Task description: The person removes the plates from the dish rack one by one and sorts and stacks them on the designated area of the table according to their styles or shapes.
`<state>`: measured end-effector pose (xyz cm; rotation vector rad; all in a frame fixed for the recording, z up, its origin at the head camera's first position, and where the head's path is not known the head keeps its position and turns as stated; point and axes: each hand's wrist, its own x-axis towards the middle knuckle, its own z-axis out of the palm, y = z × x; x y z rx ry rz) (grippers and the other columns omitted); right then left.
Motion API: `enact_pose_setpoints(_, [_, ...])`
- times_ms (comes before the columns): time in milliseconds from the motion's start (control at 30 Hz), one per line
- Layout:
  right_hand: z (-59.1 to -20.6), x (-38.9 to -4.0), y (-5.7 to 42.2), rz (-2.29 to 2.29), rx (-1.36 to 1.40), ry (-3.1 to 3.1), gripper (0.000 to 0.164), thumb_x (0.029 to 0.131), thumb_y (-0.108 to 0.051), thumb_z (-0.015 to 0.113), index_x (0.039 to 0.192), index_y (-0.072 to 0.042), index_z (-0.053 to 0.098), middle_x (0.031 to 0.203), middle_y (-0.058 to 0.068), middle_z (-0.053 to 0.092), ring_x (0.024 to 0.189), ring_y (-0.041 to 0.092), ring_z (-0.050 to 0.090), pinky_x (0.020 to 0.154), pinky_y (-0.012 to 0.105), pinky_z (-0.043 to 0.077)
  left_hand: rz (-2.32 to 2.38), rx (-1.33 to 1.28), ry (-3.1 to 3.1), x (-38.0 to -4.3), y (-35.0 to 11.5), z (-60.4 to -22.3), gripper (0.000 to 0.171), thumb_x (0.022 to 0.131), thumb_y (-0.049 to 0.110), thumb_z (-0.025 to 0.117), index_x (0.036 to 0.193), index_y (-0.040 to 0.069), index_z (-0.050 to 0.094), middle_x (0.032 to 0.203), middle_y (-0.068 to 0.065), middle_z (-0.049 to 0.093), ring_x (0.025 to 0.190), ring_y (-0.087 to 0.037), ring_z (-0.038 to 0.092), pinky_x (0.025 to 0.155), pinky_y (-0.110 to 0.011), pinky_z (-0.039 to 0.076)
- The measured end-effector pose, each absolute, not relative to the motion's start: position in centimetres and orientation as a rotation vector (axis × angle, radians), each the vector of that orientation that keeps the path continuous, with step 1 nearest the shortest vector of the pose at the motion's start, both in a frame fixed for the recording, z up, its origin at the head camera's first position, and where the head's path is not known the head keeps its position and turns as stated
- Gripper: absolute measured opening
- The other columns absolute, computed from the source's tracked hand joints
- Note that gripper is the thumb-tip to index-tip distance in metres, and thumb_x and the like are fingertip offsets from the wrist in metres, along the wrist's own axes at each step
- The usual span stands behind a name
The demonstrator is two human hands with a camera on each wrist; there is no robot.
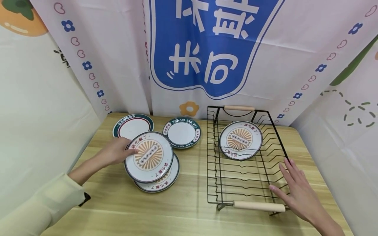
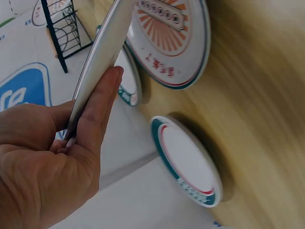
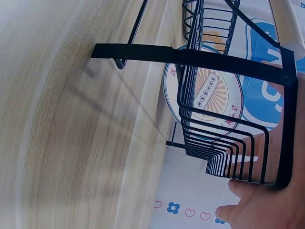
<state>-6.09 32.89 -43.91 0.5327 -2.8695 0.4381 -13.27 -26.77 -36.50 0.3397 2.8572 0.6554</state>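
Note:
My left hand (image 1: 116, 151) pinches the left edge of a white plate (image 1: 149, 157) with an orange sunburst print, thumb on its face and fingers behind. The left wrist view shows this plate edge-on, between thumb and fingers (image 2: 90, 124). Below it, a matching plate (image 1: 166, 183) lies on the table, partly covered in the head view. At the right, my right hand (image 1: 301, 193) rests against the side of a black wire dish rack (image 1: 207, 157), fingers extended and spread. Another sunburst plate (image 1: 240, 140) leans upright towards the rack's far end.
Two plates with green rims stand behind the held one: a red-ringed plate (image 1: 134, 126) at the left and a lettered plate (image 1: 181, 132) beside it. Wooden handles (image 1: 259, 206) cross the rack's ends. Printed curtains (image 1: 177, 98) hang behind the wooden table (image 1: 118, 209).

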Motion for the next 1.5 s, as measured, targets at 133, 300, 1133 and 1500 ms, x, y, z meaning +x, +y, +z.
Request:
enact_pose_setpoints(133, [-43.8, -6.1, 32.8, 0.445, 0.53, -2.879, 0.084, 0.09, -0.042, 0.066, 0.15, 0.003, 0.029, 0.163, 0.013, 0.008, 0.151, 0.022, -0.005, 0.119, 0.036, -0.01, 0.723, 0.294, 2.8, -13.2, -27.5, -37.8, 0.017, 0.093, 0.019, 0.066, 0.094, 0.002, 0.066, 0.072, -0.001, 0.062, 0.062, -0.013, 0.054, 0.06, -0.03, 0.044])
enact_pose_setpoints(300, [-43.8, -6.1, 32.8, 0.452, 0.525, -2.887, 0.084, 0.09, -0.042, 0.066, 0.15, 0.003, 0.028, 0.164, 0.012, 0.007, 0.151, 0.022, -0.005, 0.119, 0.035, -0.011, 0.845, 0.225, 2.725, -13.0, -27.9, -38.9, 0.017, 0.093, 0.017, 0.065, 0.095, 0.0, 0.065, 0.07, -0.003, 0.063, 0.058, -0.013, 0.057, 0.054, -0.029, 0.047])
enact_pose_setpoints(1133, [-43.8, -6.1, 32.8, 0.455, 0.508, -2.89, 0.084, 0.09, -0.042, 0.067, 0.15, 0.002, 0.029, 0.164, 0.009, 0.006, 0.151, 0.023, -0.005, 0.119, 0.035, -0.01, 0.639, 0.03, 2.598, -13.9, -29.0, -43.8, 0.034, 0.093, 0.036, 0.067, 0.08, 0.005, 0.06, 0.058, -0.006, 0.062, 0.048, -0.016, 0.064, 0.044, -0.023, 0.047])
enact_pose_setpoints(1500, [-43.8, -6.1, 32.8, 0.452, 0.501, -2.893, 0.084, 0.09, -0.042, 0.066, 0.151, 0.001, 0.027, 0.164, 0.01, 0.007, 0.151, 0.023, -0.005, 0.119, 0.034, -0.011, 0.499, 0.058, 2.668, -13.4, -27.7, -44.7, 0.043, 0.089, 0.046, 0.068, 0.07, 0.008, 0.058, 0.054, -0.005, 0.06, 0.045, -0.017, 0.06, 0.043, -0.024, 0.039])
